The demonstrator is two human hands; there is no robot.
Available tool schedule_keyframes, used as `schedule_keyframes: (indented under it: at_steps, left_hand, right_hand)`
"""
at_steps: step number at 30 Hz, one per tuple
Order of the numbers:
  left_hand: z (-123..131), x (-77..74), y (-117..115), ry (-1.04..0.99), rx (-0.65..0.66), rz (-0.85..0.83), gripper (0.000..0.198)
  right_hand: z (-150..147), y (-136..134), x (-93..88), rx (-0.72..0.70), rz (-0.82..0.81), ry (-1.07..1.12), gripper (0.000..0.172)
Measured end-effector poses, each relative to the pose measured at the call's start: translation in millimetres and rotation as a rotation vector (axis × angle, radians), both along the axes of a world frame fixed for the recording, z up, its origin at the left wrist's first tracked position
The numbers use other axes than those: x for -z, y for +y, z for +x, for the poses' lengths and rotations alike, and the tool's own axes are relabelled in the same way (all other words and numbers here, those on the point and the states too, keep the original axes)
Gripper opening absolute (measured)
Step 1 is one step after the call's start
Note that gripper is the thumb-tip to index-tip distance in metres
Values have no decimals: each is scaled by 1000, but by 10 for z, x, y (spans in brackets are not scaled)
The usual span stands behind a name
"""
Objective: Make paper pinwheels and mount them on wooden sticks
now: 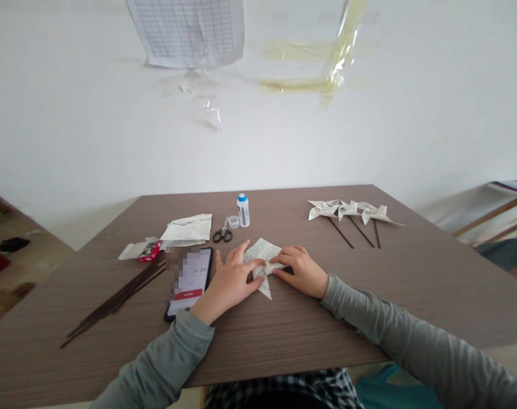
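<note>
A printed paper pinwheel (262,249), partly folded, lies on the table in front of me. My left hand (235,278) presses on it from the left, with thumb and index finger at its centre and the other fingers spread towards its far edge. From the right, my right hand (298,268) grips a folded part near the middle, fingers bent together over the paper. The fingers hide part of the centre and the right side. Left of my left hand lies a phone (194,270) with its screen lit.
Behind my hands are scissors (222,234), a small round tape roll (233,222) and a white bottle with a blue cap (243,211). Paper sheets (188,228), a red box (150,250) and dark sticks (113,298) lie left. Finished pinwheels (349,210) on sticks lie at the back right.
</note>
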State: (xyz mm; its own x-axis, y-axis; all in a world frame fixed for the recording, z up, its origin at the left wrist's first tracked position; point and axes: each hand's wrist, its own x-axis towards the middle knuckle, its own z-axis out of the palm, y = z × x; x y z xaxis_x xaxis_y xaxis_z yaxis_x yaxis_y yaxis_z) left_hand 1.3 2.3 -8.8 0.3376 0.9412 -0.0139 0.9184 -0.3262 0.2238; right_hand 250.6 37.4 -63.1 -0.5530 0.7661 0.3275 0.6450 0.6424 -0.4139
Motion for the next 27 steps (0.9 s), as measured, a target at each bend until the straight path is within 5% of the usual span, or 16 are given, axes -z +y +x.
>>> schedule_keyframes:
  at_steps: [12, 27]
  left_hand:
    - [21, -26, 62, -74, -23, -82, 40]
    - [-61, 42, 73, -37, -121, 41, 49]
  right_hand:
    - [-2, -1, -3, 6, -14, -10, 22]
    - [30, 32, 49, -36, 4, 40, 21]
